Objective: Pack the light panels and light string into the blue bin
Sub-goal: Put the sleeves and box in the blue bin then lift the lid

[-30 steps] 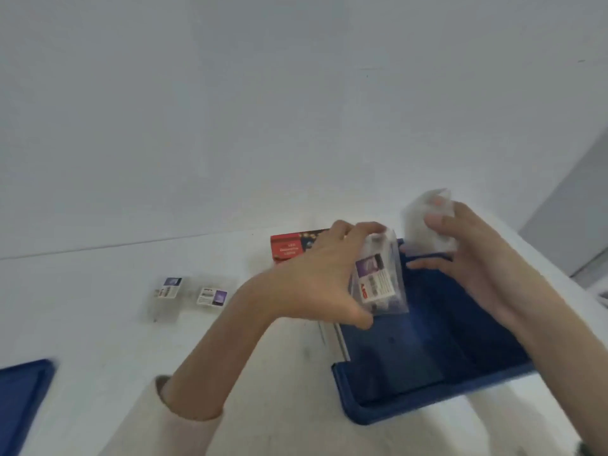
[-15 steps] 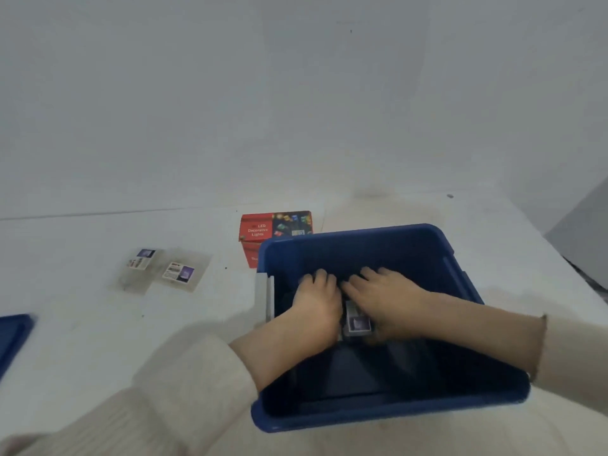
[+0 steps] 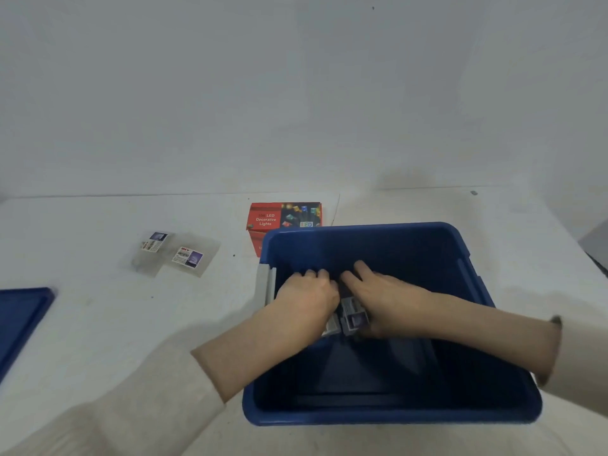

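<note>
Two panels (image 3: 352, 319) are lying in the bin (image 3: 394, 416), on its floor toward 10 o'clock from its middle. Both hands are resting on them. The left hand (image 3: 306, 301) is covering the one nearer 9 o'clock, knuckles up and fingers bent down; whether it is gripping the packet cannot be told. The right hand (image 3: 385, 296) is pressing the other with fingers laid fairly straight, clasping nothing. The left forearm is crossing the bin's left rim and the right forearm its right rim. Toward 3 and 6 o'clock the bin floor is showing dark, with nothing I can make out lying on it.

On the table (image 3: 98, 324), the box (image 3: 283, 215) of LED lights is standing at 11 o'clock from the bin, its near edge hiding behind the bin's far left corner. Two loose panels (image 3: 189, 257) are lying side by side at 10 o'clock, well apart from the bin, with bare table showing between. At 9 o'clock a blue lid (image 3: 19, 320) is running off the picture's left edge.
</note>
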Action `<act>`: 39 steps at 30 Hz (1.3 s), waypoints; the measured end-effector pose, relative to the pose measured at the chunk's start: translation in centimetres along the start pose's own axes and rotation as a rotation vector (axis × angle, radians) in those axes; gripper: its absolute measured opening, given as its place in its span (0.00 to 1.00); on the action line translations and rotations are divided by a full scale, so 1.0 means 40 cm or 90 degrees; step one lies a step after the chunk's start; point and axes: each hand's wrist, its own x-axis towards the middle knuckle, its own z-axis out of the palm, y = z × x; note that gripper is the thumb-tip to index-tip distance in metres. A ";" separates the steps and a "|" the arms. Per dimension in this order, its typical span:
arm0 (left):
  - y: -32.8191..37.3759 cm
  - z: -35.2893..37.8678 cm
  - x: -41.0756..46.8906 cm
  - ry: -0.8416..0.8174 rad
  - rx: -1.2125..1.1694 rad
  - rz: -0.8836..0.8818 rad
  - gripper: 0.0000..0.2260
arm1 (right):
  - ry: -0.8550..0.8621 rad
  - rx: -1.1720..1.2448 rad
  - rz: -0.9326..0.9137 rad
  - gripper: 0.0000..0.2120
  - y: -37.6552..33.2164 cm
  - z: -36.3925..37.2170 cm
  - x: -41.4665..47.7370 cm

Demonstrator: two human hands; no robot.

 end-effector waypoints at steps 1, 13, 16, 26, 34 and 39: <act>0.001 -0.003 0.001 -0.003 0.020 0.009 0.22 | 0.002 0.002 -0.001 0.32 -0.004 0.002 0.003; -0.100 -0.067 -0.073 0.092 -0.262 0.105 0.14 | 0.013 -0.176 0.019 0.28 -0.058 -0.098 -0.033; -0.226 -0.113 -0.157 0.195 -0.529 0.077 0.11 | 0.033 -0.126 0.008 0.14 -0.103 -0.241 -0.048; -0.614 0.182 -0.152 0.183 -0.575 -0.321 0.36 | -0.014 -0.018 -0.072 0.35 -0.355 -0.271 0.435; -0.648 0.324 -0.119 -0.095 -0.360 -0.264 0.53 | -0.083 -0.068 0.035 0.40 -0.458 -0.117 0.596; -0.666 0.342 -0.108 -0.075 -0.293 -0.257 0.46 | -0.026 -0.073 0.036 0.28 -0.450 -0.114 0.601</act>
